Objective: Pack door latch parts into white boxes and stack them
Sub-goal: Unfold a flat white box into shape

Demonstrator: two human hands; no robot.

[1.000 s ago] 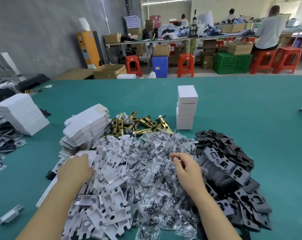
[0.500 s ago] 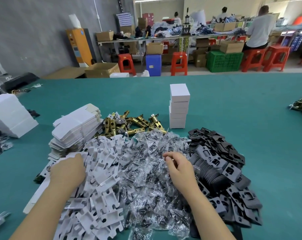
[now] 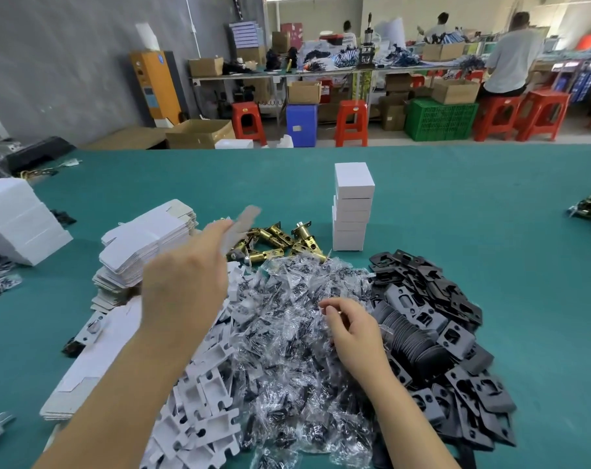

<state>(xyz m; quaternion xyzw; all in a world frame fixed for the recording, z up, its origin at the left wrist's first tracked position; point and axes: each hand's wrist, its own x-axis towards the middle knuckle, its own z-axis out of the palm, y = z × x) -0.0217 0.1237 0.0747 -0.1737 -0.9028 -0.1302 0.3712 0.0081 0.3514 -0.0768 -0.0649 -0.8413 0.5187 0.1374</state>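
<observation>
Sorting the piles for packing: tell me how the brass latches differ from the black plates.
The brass latches are shiny gold cylinders; the black plates are flat, matte pieces with cut-out holes. The latches form a small far cluster; the plates make a bigger heap on the right. Both lie loose on the green table.

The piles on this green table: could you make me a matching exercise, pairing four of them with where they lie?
Things:
1. brass latch bolts
2. stack of white boxes
3. black plates
4. flat unfolded cartons

Places:
A. far right of the heap
B. upright, behind the clear bags
C. left side, layered in a pile
D. middle, between the cartons and the box stack

Pairs: 1-D, 2-B, 3-A, 4-C
</observation>
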